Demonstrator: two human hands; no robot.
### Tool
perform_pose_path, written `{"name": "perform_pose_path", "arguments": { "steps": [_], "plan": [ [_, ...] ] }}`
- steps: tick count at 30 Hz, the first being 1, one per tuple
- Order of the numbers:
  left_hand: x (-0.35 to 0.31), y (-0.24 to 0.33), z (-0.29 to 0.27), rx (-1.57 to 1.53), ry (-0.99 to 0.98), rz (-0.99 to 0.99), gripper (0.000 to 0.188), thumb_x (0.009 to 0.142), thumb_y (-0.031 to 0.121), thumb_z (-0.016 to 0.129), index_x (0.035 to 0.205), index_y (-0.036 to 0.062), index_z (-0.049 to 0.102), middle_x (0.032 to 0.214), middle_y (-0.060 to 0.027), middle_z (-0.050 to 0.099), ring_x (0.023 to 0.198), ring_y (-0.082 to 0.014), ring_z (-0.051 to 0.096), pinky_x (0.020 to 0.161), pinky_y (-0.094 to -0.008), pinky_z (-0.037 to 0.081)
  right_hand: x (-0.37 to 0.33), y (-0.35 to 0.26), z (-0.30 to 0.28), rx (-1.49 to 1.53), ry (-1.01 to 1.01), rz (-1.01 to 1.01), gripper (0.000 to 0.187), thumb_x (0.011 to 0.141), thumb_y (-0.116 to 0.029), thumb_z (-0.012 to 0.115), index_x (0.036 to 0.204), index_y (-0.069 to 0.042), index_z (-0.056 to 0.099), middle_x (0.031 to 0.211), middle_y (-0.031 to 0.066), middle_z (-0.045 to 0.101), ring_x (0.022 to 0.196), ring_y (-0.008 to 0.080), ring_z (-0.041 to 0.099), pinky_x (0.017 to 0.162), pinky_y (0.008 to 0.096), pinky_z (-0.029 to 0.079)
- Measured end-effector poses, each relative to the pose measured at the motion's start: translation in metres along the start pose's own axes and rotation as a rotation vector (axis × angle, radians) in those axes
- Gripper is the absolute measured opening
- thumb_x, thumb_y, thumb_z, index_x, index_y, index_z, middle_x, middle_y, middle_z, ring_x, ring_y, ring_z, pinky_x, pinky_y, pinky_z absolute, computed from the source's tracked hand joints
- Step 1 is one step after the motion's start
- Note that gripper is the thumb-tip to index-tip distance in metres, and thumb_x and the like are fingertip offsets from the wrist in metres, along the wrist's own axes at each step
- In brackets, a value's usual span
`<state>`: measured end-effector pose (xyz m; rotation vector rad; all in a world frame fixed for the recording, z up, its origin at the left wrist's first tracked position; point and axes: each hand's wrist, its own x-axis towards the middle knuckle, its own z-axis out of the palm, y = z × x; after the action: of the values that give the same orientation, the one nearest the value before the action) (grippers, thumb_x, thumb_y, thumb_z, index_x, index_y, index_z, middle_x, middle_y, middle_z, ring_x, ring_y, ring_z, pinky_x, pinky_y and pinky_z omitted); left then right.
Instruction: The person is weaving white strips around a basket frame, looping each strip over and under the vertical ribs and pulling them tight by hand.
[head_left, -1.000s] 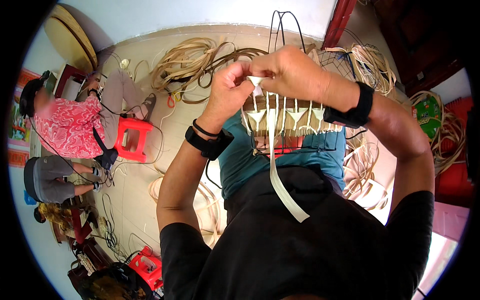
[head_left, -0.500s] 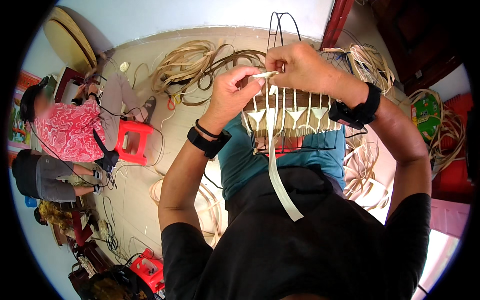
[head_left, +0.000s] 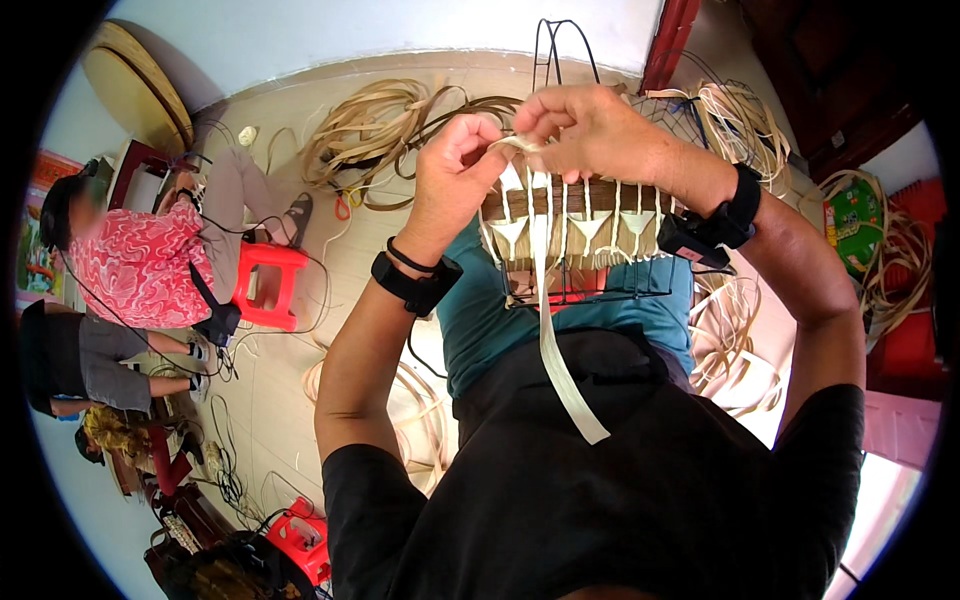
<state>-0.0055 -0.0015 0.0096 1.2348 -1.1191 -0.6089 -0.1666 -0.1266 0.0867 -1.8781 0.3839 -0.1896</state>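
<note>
On my lap rests a black wire frame [head_left: 640, 293] with brown and tan strips woven across it. White cords and small cream triangular folds run over the woven panel [head_left: 600, 195]. A flat cream strip [head_left: 562, 375] hangs down its front, and its lower end lies over my black shirt. At the panel's far edge, my left hand [head_left: 455, 180] pinches a bent part of the strip between thumb and fingers. My right hand [head_left: 600, 135] is closed on the same strip from the right, its fingertips partly hiding it.
Coiled tan strips [head_left: 365, 135] lie on the floor at the far left, with more coils [head_left: 735, 120] at the far right. A person in a red patterned shirt [head_left: 140, 255] sits beside a red stool [head_left: 268, 285]. Other people are farther left. A second red stool [head_left: 300, 540] stands lower left.
Both hands have shifted slightly, the left one up and left. The strip between them now curves, where it was flatter before. The right fingers have rolled over toward the left hand.
</note>
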Motion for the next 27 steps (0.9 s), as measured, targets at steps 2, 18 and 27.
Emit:
{"name": "perform_pose_path", "arguments": {
  "steps": [2,18,27],
  "plan": [
    [0.000,-0.002,-0.001,-0.013,-0.024,0.014,0.007,0.091,-0.002,0.063,0.094,0.0026,0.059,0.086,-0.0005,0.067,0.074,-0.0028,0.058,0.061,-0.0185,0.044,0.001,0.007,-0.004,-0.078,-0.043,-0.073,0.024,0.085,-0.007,0.071,0.105,0.003,0.063,0.088,0.0035,0.065,0.062,0.0068,0.059,0.053,0.0203,0.048],
    [0.001,0.002,0.004,-0.023,0.033,-0.044,0.008,0.083,-0.003,0.065,0.090,0.0002,0.063,0.080,0.0016,0.065,0.072,-0.0037,0.059,0.064,-0.0199,0.047,0.003,0.018,0.013,-0.875,0.350,-0.501,0.014,0.079,-0.015,0.064,0.088,-0.005,0.062,0.071,0.0166,0.064,0.068,0.0385,0.064,0.058,0.0449,0.051],
    [0.004,0.004,0.020,0.455,0.080,0.154,0.012,0.081,0.001,0.064,0.093,-0.0015,0.063,0.074,-0.0047,0.067,0.069,-0.0078,0.062,0.063,-0.0261,0.051,-0.016,0.013,0.024,-0.760,0.274,-0.585,0.030,0.076,-0.009,0.065,0.106,-0.005,0.062,0.079,0.0115,0.065,0.068,0.0309,0.067,0.060,0.0407,0.053]
  ]
}}
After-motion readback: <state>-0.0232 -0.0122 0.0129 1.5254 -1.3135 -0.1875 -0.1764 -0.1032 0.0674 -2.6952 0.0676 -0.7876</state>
